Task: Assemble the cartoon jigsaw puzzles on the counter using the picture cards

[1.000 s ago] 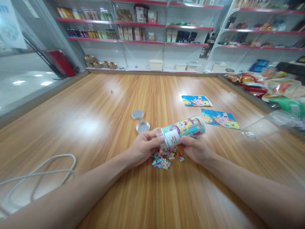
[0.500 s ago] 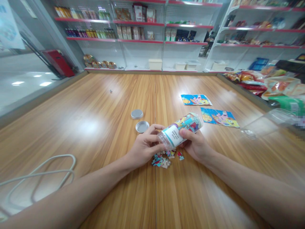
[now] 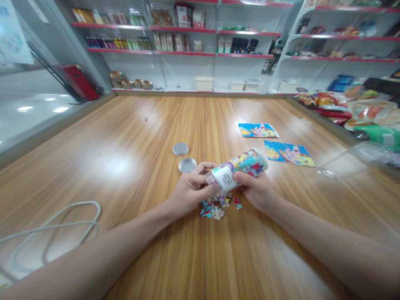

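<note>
A clear plastic jar (image 3: 246, 165) with a colourful cartoon label lies tilted between my hands, its threaded mouth pointing left and downward. My right hand (image 3: 258, 187) is closed around the jar's body, thumb on the label. At the mouth, my left hand (image 3: 189, 187) has its fingers curled against the rim; whether any fingertip is inside is hidden. Just under the mouth, a small heap of jigsaw pieces (image 3: 212, 211) rests on the wooden table (image 3: 150, 258). One loose jigsaw piece (image 3: 237, 203) lies right of the heap. Beyond my left hand are two silver lids, a nearer one (image 3: 187, 165) and a farther one (image 3: 180, 148).
Two cartoon picture cards, one farther (image 3: 258, 130) and one nearer (image 3: 289, 153), lie beyond the jar. A clear container (image 3: 346, 162) is on its side at right, near snack bags (image 3: 331, 102). A white cable (image 3: 59, 225) loops at left. Stocked shelves (image 3: 184, 54) stand behind.
The jar has shifted slightly and turned a little in my hands, its mouth moving a bit left. The lids, cards and heap of pieces stay in place.
</note>
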A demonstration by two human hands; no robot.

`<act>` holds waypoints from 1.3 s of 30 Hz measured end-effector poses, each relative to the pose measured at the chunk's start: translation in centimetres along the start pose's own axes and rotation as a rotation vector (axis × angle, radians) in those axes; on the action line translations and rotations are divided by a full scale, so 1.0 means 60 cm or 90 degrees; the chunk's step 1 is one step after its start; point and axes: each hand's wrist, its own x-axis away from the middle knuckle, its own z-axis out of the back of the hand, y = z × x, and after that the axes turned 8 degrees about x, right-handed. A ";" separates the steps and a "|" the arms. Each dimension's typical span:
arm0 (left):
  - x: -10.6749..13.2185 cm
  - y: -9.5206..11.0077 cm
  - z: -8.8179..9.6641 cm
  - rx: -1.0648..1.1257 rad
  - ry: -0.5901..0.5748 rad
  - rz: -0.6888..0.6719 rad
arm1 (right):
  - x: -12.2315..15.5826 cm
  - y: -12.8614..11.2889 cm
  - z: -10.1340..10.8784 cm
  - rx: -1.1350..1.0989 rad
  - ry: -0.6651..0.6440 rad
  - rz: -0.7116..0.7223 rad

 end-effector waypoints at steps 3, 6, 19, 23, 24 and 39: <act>0.000 0.001 -0.001 0.035 0.024 0.023 | 0.000 0.004 0.000 -0.005 0.006 0.015; 0.001 -0.002 0.000 0.055 0.037 0.031 | 0.001 0.010 0.001 0.000 0.002 0.031; -0.002 -0.007 0.003 0.020 0.117 0.003 | 0.005 0.009 -0.004 -0.015 0.034 0.033; -0.003 -0.008 0.010 -0.019 0.111 -0.012 | 0.007 0.014 -0.001 0.008 0.065 0.066; -0.003 -0.008 0.011 -0.023 0.105 -0.012 | 0.008 0.014 -0.002 0.010 0.068 0.069; -0.004 -0.003 0.006 -0.018 0.081 -0.008 | 0.012 -0.001 -0.017 -0.041 -0.013 -0.029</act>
